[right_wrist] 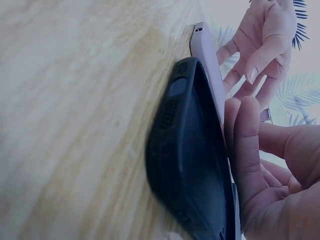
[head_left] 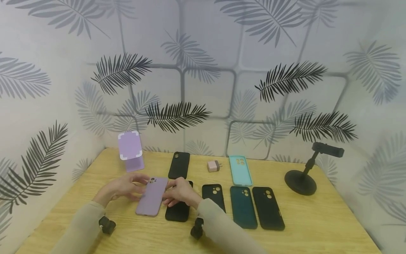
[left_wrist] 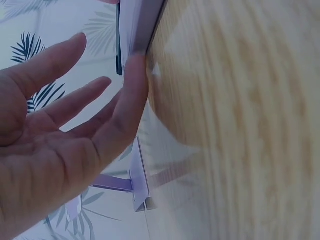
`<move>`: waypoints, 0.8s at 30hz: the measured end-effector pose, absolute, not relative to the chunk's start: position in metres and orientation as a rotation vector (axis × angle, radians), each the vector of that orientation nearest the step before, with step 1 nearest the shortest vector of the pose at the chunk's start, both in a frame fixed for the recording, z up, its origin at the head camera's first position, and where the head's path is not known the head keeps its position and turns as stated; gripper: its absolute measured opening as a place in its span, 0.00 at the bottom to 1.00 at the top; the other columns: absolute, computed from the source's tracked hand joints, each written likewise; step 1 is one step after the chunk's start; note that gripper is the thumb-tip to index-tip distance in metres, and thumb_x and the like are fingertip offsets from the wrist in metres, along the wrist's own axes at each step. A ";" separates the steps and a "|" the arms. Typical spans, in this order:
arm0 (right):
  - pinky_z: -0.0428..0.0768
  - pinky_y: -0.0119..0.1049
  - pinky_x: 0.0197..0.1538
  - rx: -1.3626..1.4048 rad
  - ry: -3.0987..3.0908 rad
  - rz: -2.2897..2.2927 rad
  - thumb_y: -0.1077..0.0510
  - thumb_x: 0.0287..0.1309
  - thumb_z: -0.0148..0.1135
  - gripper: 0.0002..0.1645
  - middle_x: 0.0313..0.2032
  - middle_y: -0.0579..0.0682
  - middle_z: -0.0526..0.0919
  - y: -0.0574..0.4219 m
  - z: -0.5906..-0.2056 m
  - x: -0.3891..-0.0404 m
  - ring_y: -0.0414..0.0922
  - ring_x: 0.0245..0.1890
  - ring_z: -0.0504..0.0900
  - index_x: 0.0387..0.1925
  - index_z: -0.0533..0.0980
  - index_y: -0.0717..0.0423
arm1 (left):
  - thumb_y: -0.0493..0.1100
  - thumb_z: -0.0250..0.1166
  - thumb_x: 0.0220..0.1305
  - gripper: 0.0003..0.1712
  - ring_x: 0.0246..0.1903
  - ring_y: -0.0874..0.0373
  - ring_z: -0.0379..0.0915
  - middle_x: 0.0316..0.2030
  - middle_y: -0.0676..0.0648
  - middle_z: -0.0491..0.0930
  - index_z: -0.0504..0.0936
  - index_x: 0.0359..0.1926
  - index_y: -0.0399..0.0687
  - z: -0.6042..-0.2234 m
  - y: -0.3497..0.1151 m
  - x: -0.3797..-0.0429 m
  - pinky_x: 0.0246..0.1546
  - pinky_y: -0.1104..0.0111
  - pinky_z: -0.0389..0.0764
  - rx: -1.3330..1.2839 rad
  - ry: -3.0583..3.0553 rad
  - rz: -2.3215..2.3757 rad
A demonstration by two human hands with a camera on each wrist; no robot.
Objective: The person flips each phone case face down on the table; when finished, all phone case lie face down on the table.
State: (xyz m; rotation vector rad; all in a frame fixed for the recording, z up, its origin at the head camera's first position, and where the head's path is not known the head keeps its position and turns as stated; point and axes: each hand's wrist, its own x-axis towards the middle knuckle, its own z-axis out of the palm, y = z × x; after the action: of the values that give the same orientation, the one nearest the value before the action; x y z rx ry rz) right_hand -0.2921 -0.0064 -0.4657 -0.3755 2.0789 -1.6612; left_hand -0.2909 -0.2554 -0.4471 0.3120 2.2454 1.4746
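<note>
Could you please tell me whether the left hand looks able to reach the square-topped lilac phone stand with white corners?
Probably yes: the left hand is at the left edge of the lilac phone case, close to the stand, and the head view shows only wood-grained tabletop between them.

"From my station, what's between the hands?"
"I see a phone case [head_left: 150, 199] on the table [head_left: 320, 225], left hand [head_left: 127, 187] at its left, right hand [head_left: 181, 192] at its right, over a second case [head_left: 177, 212]."
"And behind?"
"Left to right, I get a phone stand [head_left: 130, 146], a third case [head_left: 179, 166], a charger plug [head_left: 213, 166], a fourth case [head_left: 241, 173]."
"Rightward?"
"Three more cases [head_left: 243, 209] side by side, then a desktop phone holder [head_left: 300, 182]."
</note>
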 end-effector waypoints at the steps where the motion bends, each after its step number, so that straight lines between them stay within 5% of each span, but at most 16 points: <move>1: 0.86 0.37 0.26 -0.382 2.079 -1.673 0.70 0.56 0.65 0.18 0.28 0.63 0.87 -0.005 -0.466 -0.292 0.42 0.20 0.85 0.50 0.77 0.71 | 0.34 0.65 0.63 0.34 0.54 0.45 0.73 0.63 0.25 0.65 0.63 0.67 0.28 -0.448 -0.254 -0.291 0.45 0.55 0.85 0.314 2.271 1.473; 14: 0.87 0.38 0.30 -0.449 2.112 -1.737 0.69 0.60 0.63 0.17 0.41 0.68 0.85 0.022 -0.458 -0.290 0.49 0.32 0.87 0.51 0.78 0.70 | 0.38 0.65 0.65 0.21 0.43 0.51 0.80 0.48 0.34 0.81 0.76 0.57 0.33 -0.450 -0.224 -0.296 0.41 0.60 0.85 0.365 2.554 1.422; 24: 0.87 0.39 0.34 -0.462 2.225 -1.656 0.69 0.59 0.63 0.15 0.38 0.62 0.86 0.049 -0.460 -0.289 0.46 0.31 0.85 0.48 0.79 0.71 | 0.32 0.64 0.64 0.23 0.43 0.49 0.83 0.49 0.27 0.80 0.73 0.58 0.24 -0.451 -0.197 -0.292 0.43 0.59 0.86 0.460 2.347 1.562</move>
State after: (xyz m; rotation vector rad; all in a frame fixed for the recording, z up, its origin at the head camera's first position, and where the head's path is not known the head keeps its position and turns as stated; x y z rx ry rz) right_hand -0.2891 0.0493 -0.4602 -0.4618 2.2249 -1.6559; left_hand -0.2921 -0.1971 -0.4510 0.4604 2.3473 1.5621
